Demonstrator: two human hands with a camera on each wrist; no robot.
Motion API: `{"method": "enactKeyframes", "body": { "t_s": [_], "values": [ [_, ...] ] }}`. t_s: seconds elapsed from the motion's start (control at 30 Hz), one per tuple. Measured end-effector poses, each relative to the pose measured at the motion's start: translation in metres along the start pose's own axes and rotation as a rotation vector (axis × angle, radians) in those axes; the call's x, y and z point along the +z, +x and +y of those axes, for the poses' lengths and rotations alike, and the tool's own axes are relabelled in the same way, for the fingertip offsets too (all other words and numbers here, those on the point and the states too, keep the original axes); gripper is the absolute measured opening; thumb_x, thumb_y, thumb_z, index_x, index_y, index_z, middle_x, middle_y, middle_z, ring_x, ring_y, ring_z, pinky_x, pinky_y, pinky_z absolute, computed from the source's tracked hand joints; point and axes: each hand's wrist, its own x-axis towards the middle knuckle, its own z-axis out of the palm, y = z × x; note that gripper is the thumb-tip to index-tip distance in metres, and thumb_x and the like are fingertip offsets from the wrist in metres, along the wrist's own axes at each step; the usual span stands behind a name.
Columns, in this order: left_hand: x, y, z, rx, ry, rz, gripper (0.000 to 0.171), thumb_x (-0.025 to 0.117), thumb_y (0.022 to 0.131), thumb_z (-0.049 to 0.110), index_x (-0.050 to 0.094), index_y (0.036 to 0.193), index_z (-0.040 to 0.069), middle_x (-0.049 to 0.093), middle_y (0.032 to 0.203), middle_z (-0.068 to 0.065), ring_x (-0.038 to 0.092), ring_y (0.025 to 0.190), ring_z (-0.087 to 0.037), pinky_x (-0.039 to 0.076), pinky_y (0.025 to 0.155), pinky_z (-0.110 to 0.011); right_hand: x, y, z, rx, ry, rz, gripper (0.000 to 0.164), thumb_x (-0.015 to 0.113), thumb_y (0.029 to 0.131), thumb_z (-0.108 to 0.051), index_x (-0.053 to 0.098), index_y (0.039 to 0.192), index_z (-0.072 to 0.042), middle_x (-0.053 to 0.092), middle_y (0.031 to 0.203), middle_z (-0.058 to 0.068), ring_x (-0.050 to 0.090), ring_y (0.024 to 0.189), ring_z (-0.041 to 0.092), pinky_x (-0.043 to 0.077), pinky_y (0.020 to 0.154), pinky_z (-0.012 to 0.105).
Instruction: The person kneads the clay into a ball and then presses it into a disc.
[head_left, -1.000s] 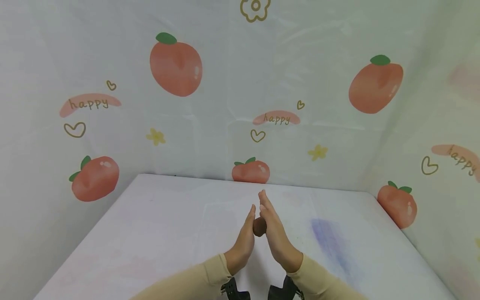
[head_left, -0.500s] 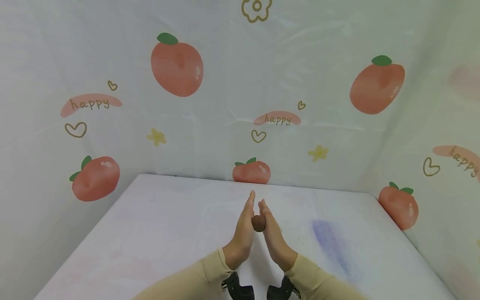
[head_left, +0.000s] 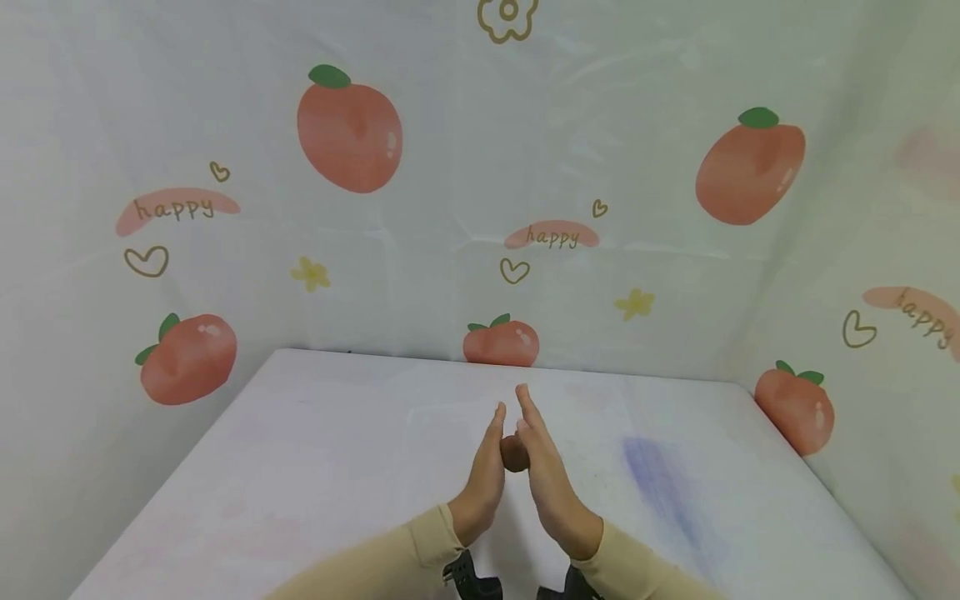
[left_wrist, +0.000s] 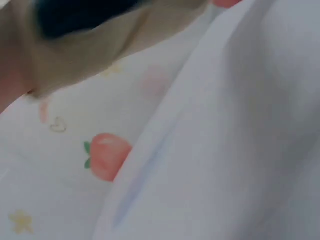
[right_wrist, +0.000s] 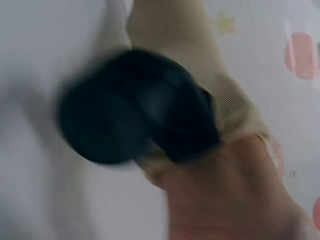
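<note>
A small brown ball (head_left: 513, 455), its material hard to tell, sits between two facing palms in the head view. The left hand (head_left: 482, 483) presses it from the left with straight fingers pointing up and away. From the other side the right hand (head_left: 551, 487) presses it, its fingers straight too and reaching a little farther. Both hands are raised over the white table. In the right wrist view only the back part of a hand (right_wrist: 235, 195) shows, blurred, and the ball is out of sight in both wrist views.
The white table (head_left: 337, 450) bears a blue-purple smear (head_left: 667, 492) on its right side. Behind it hangs a pale curtain (head_left: 450, 150) printed with fruit and flowers. Black wrist cameras (head_left: 476, 579) sit below the beige sleeves (head_left: 390, 554).
The hands slide against each other in opposite directions: the left goes forward then back, the right back then forward. The ball stays between the palms, shifting slightly.
</note>
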Motion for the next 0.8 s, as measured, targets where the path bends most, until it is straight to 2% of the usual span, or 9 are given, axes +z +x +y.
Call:
{"method": "enactKeyframes", "body": {
  "t_s": [0.03,0.13,0.2,0.3,0.4,0.6,0.7,0.8],
  "values": [
    [0.002,-0.003,-0.002,-0.001,0.001,-0.012,0.063,0.014,0.105,0.049,0.01,0.157,0.013,0.001,0.164,-0.006,-0.006,0.15,-0.029,-0.004,0.116,-0.061,-0.002,0.003,-0.001,-0.004,-0.007,0.021,0.056,0.025,0.107,-0.032,0.007,0.157,-0.012,-0.001,0.164,0.003,-0.007,0.15,0.026,-0.002,0.117,0.059],
    [0.009,-0.012,-0.003,0.066,0.028,-0.08,0.061,0.01,0.106,0.044,0.009,0.156,0.01,0.001,0.163,-0.007,-0.006,0.15,-0.028,-0.004,0.118,-0.058,-0.01,0.015,0.0,0.004,-0.001,0.068,0.056,0.024,0.107,-0.031,0.007,0.157,-0.013,-0.001,0.164,0.001,-0.004,0.15,0.024,0.002,0.119,0.055],
    [0.012,-0.017,0.0,0.104,0.033,-0.121,0.06,0.011,0.107,0.041,0.005,0.156,0.007,0.0,0.163,-0.009,-0.005,0.15,-0.027,-0.002,0.118,-0.056,-0.014,0.022,0.003,0.017,0.006,0.087,0.057,0.025,0.107,-0.031,0.005,0.157,-0.013,-0.002,0.164,0.001,-0.005,0.15,0.024,0.004,0.119,0.054],
    [0.015,-0.022,0.007,0.153,0.008,-0.139,0.06,0.013,0.108,0.035,-0.004,0.154,0.002,-0.003,0.163,-0.012,-0.006,0.149,-0.028,-0.001,0.119,-0.054,-0.015,0.028,0.01,0.04,0.036,0.1,0.06,0.027,0.106,-0.034,0.002,0.157,-0.012,-0.004,0.164,0.002,-0.005,0.149,0.026,0.005,0.119,0.054],
    [0.012,-0.021,0.017,0.173,-0.035,-0.102,0.059,0.015,0.108,0.032,-0.007,0.154,0.002,-0.005,0.163,-0.011,-0.005,0.15,-0.028,-0.002,0.119,-0.052,-0.011,0.025,0.019,0.049,0.043,0.096,0.062,0.027,0.106,-0.034,0.001,0.156,-0.009,-0.002,0.164,0.007,-0.007,0.15,0.028,-0.001,0.119,0.055],
    [0.0,-0.005,0.032,0.179,-0.097,0.027,0.059,0.02,0.106,0.03,0.0,0.155,0.003,0.0,0.163,-0.009,-0.001,0.15,-0.026,0.0,0.12,-0.051,0.002,0.007,0.03,0.063,0.062,0.034,0.06,0.018,0.108,-0.035,0.003,0.155,-0.001,0.005,0.162,0.019,0.0,0.149,0.035,0.005,0.118,0.058],
    [-0.004,0.005,0.033,0.14,-0.091,0.093,0.058,0.026,0.104,0.025,0.006,0.156,0.007,0.003,0.163,-0.008,-0.001,0.15,-0.026,0.001,0.12,-0.052,0.009,-0.003,0.026,0.056,0.075,-0.03,0.06,0.017,0.108,-0.035,0.007,0.154,0.002,0.006,0.161,0.021,0.005,0.148,0.037,0.009,0.117,0.06],
    [-0.008,0.012,0.026,0.071,-0.076,0.158,0.058,0.03,0.101,0.018,0.012,0.156,0.012,0.004,0.164,-0.007,-0.001,0.15,-0.027,0.001,0.119,-0.055,0.014,-0.012,0.019,0.051,0.085,-0.08,0.059,0.022,0.108,-0.034,0.009,0.154,0.002,0.008,0.161,0.021,0.012,0.147,0.036,0.013,0.118,0.057]
  ]
}}
